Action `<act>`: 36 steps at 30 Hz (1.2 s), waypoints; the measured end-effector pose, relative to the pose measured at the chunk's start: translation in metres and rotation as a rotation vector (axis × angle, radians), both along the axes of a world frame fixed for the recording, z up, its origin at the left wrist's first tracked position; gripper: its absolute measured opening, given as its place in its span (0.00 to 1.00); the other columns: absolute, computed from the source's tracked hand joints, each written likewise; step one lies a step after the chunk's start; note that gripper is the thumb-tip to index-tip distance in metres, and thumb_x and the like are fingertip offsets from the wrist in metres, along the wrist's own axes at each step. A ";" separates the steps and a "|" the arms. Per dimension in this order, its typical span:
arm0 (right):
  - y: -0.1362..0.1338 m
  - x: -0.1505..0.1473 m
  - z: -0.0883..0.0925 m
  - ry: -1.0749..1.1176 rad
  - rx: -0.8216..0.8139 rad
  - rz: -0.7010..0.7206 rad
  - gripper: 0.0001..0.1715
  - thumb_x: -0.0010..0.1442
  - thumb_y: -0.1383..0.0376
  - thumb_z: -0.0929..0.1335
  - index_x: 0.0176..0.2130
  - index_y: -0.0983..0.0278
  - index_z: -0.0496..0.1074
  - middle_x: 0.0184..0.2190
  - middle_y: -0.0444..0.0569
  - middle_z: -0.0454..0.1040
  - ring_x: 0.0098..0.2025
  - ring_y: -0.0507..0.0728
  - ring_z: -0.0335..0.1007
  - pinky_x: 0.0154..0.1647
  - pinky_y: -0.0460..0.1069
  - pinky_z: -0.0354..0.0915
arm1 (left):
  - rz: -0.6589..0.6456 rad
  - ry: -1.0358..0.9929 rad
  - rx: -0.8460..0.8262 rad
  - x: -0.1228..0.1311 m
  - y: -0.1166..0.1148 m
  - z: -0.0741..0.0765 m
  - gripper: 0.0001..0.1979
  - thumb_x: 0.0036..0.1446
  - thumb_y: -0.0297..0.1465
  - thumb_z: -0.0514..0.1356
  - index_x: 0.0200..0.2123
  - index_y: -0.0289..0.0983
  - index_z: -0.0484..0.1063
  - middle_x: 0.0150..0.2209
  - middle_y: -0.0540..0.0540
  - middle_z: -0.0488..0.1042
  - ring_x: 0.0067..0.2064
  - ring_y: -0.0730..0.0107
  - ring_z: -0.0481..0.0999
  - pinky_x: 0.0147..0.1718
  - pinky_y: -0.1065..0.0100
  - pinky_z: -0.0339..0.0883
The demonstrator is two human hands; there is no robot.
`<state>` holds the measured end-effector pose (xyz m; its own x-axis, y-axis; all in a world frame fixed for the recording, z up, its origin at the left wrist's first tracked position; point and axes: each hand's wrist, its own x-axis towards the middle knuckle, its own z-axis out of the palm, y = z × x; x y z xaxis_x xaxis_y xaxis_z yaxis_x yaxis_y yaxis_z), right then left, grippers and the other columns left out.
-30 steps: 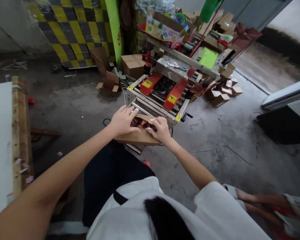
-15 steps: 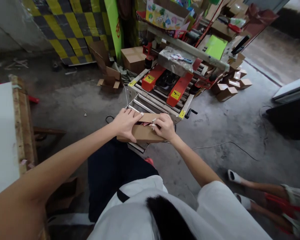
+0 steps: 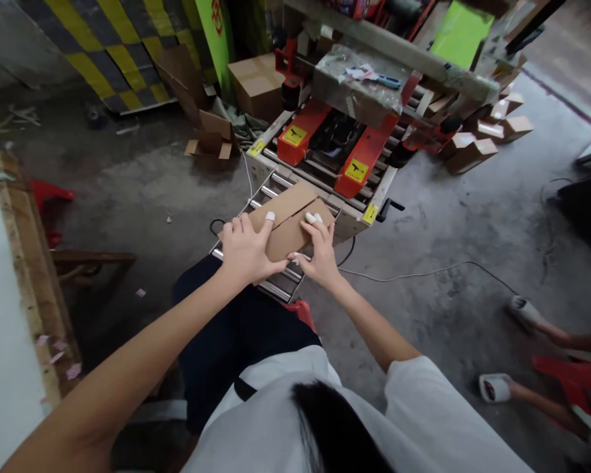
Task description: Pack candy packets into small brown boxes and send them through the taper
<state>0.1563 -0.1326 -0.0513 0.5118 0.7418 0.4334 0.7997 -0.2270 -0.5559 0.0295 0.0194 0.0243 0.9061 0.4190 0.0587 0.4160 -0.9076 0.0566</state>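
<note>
Both hands grasp one small cardboard carton [image 3: 295,230] at the center of the frame, the left hand [image 3: 246,249] spread along its left side, the right hand [image 3: 321,256] with fingertips on a flap and thumb at the near edge. White wrappings cover several fingertips. The carton lies askew over metal rollers [image 3: 276,291]; its flaps are folded down with a thin dark slit between them, and its contents cannot be made out. A white-topped counter [image 3: 7,289] fills the left edge, pink scraps [image 3: 73,371] on its wooden side. At lower right are another person's feet [image 3: 495,387], and a cable [image 3: 404,277] crosses the floor nearby. Just beyond the carton stands a roller machine [image 3: 276,165], its two orange guides [image 3: 312,115] flanking the lane and a black crank [image 3: 391,208] jutting out to the right. An open box [image 3: 211,135] sits at upper left, its dark inside unreadable, near a shut box [image 3: 259,82]. Small cartons [image 3: 473,154] cluster at upper right. Behind, at upper left, rises a yellow-and-gray checkered stack [image 3: 123,52].
</note>
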 end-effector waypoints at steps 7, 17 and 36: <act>0.026 -0.028 -0.016 0.229 0.263 -0.391 0.50 0.66 0.47 0.61 0.73 0.65 0.34 0.72 0.66 0.40 0.76 0.69 0.34 0.71 0.69 0.47 | -0.009 0.038 -0.036 -0.005 0.003 -0.004 0.56 0.44 0.58 0.68 0.70 0.36 0.57 0.63 0.24 0.59 0.60 0.28 0.62 0.57 0.43 0.53; 0.051 0.001 -0.016 0.219 0.139 -0.385 0.50 0.66 0.49 0.61 0.74 0.58 0.30 0.75 0.57 0.29 0.77 0.70 0.24 0.71 0.74 0.38 | 0.089 0.048 -0.080 0.014 -0.006 -0.001 0.51 0.47 0.56 0.66 0.68 0.36 0.60 0.61 0.24 0.62 0.59 0.28 0.64 0.55 0.44 0.57; -0.074 -0.035 -0.110 1.171 0.214 -0.437 0.48 0.55 0.53 0.72 0.68 0.60 0.54 0.50 0.54 0.73 0.36 0.52 0.73 0.41 0.50 0.72 | 0.268 -0.094 -0.139 0.146 0.017 -0.003 0.50 0.49 0.60 0.61 0.69 0.40 0.59 0.64 0.28 0.59 0.62 0.30 0.60 0.58 0.44 0.53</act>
